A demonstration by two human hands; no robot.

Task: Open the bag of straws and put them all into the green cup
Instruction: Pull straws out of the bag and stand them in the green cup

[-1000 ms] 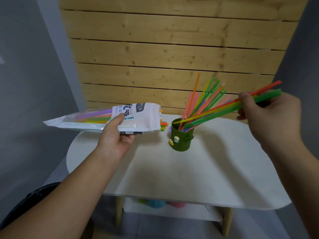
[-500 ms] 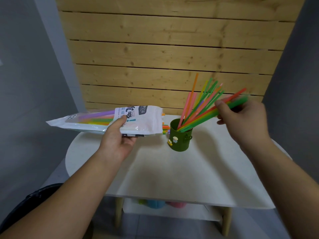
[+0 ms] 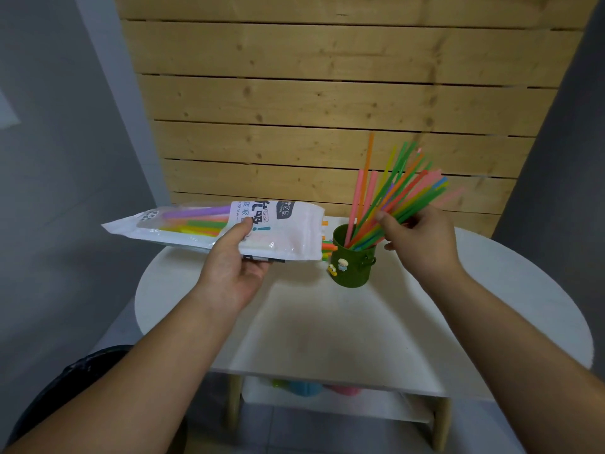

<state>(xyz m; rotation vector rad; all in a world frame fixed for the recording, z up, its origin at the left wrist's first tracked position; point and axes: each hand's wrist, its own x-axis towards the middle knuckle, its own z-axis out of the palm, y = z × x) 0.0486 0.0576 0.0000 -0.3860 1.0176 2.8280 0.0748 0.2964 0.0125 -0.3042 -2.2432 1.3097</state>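
A dark green cup with small charms on its side stands on the white table. Several coloured straws lean out of it to the upper right. My right hand sits just right of the cup's rim, fingers closed around a bundle of those straws whose lower ends are in the cup. My left hand holds the white straw bag level, left of the cup. The bag's open right end faces the cup, with a few straw tips poking out.
A wooden slat wall rises right behind the table. Grey walls stand on both sides. Under the tabletop a lower shelf carries some blue and pink items. A dark object lies on the floor at the lower left.
My right hand moved left and down with its bundle of straws, tipping them steeper until their lower ends went into the cup. The left hand and bag stayed about where they were.
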